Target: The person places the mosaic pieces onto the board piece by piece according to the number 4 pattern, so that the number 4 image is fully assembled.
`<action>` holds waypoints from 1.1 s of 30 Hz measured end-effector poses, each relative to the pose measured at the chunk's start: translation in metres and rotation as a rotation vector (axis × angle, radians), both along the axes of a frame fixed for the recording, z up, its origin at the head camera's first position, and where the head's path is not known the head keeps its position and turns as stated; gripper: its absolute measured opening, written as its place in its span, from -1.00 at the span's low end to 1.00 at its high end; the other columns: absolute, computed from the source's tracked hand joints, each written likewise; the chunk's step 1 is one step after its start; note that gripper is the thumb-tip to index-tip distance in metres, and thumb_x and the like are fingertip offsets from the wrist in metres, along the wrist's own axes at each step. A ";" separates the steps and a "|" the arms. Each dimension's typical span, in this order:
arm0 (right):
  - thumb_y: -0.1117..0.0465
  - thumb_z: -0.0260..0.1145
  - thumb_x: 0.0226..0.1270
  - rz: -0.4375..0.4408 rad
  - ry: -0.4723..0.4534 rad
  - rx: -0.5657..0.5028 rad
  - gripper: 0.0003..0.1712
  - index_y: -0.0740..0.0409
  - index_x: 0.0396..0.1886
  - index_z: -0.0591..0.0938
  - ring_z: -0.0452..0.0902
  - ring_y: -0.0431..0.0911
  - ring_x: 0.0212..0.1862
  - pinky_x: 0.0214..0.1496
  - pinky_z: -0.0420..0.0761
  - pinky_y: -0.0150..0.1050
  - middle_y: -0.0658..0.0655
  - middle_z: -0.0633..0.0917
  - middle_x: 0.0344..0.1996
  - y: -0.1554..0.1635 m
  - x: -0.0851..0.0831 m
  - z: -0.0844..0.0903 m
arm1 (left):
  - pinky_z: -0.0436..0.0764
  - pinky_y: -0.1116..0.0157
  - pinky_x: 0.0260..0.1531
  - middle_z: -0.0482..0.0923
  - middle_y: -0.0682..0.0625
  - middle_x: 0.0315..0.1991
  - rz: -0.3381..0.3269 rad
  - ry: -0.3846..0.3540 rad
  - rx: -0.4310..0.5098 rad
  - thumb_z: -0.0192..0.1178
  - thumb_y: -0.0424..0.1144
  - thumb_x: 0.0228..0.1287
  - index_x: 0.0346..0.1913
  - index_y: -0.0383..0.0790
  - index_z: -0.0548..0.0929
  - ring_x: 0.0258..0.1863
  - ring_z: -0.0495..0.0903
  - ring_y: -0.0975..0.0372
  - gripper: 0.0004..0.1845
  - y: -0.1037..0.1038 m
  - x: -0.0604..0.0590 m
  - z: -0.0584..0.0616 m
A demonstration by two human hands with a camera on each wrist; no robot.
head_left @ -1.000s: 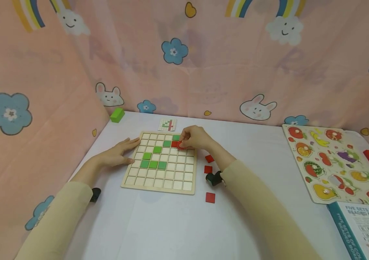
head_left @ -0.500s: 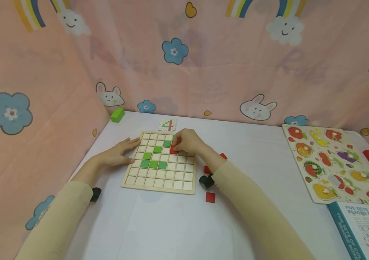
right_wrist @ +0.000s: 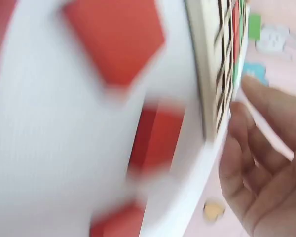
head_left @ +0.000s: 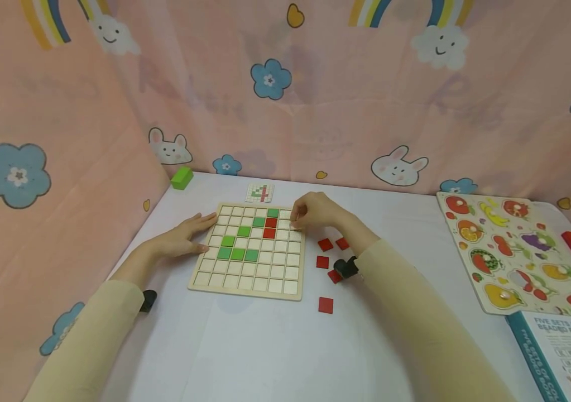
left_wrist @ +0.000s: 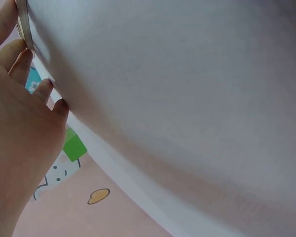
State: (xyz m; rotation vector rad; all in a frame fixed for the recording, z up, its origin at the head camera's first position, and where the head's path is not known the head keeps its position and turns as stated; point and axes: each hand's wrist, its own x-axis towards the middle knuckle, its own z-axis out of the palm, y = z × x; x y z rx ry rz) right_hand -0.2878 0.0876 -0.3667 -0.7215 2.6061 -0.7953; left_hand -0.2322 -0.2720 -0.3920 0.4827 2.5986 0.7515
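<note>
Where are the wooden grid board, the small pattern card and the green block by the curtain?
wooden grid board (head_left: 245, 277), head view, an empty cell near its front edge.
small pattern card (head_left: 259, 193), head view, its middle.
green block (head_left: 181, 177), head view, its top face.

Blurred red tiles beside grid board

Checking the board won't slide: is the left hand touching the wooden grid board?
Touching. In the head view the left hand lies flat, its fingers meeting the grid board's left edge.
</note>
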 end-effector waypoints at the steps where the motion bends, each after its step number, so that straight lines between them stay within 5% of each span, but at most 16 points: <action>1: 0.20 0.44 0.18 0.016 -0.031 0.009 -0.94 0.03 -0.33 0.74 0.47 -0.15 -0.33 -0.29 0.46 -0.35 -0.01 0.65 -0.45 0.008 -0.002 0.000 | -0.26 -0.37 0.46 -0.14 -0.21 0.62 -0.001 -0.001 0.000 0.22 -0.14 0.30 0.58 -0.14 0.02 0.60 -0.36 -0.23 -0.13 0.000 0.000 0.000; 7: 0.24 0.42 0.17 0.092 -0.214 0.093 -0.85 0.03 -0.24 0.75 0.50 -0.14 -0.29 -0.21 0.53 -0.34 -0.01 0.67 -0.39 0.046 -0.006 0.002 | -0.24 -0.38 0.46 -0.13 -0.18 0.63 -0.008 0.001 -0.006 0.22 -0.13 0.30 0.58 -0.14 0.02 0.60 -0.35 -0.24 -0.13 -0.001 0.000 0.001; 16: 0.26 0.51 0.07 0.120 -0.314 0.087 -0.76 0.07 -0.21 0.74 0.44 -0.11 -0.29 -0.22 0.44 -0.31 0.01 0.57 -0.44 0.062 -0.001 -0.004 | -0.25 -0.38 0.45 -0.13 -0.17 0.63 -0.018 0.010 -0.001 0.23 -0.12 0.30 0.58 -0.15 0.02 0.60 -0.35 -0.24 -0.12 -0.003 -0.002 -0.003; 27: 0.27 0.55 -0.01 0.092 -0.275 0.108 -0.79 0.07 -0.35 0.70 0.41 -0.11 -0.27 -0.25 0.43 -0.33 0.00 0.54 -0.43 0.061 -0.001 -0.010 | -0.24 -0.39 0.45 -0.13 -0.16 0.63 -0.016 0.012 -0.005 0.23 -0.10 0.30 0.58 -0.13 0.02 0.60 -0.35 -0.23 -0.12 -0.002 -0.003 -0.002; 33: 0.23 0.44 0.15 0.068 -0.239 0.048 -0.88 0.13 -0.40 0.63 0.46 -0.14 -0.37 -0.28 0.47 -0.34 -0.02 0.60 -0.51 0.058 -0.004 -0.008 | -0.24 -0.39 0.45 -0.13 -0.16 0.63 -0.012 0.012 -0.011 0.23 -0.10 0.30 0.58 -0.13 0.02 0.60 -0.34 -0.24 -0.12 -0.002 -0.003 -0.003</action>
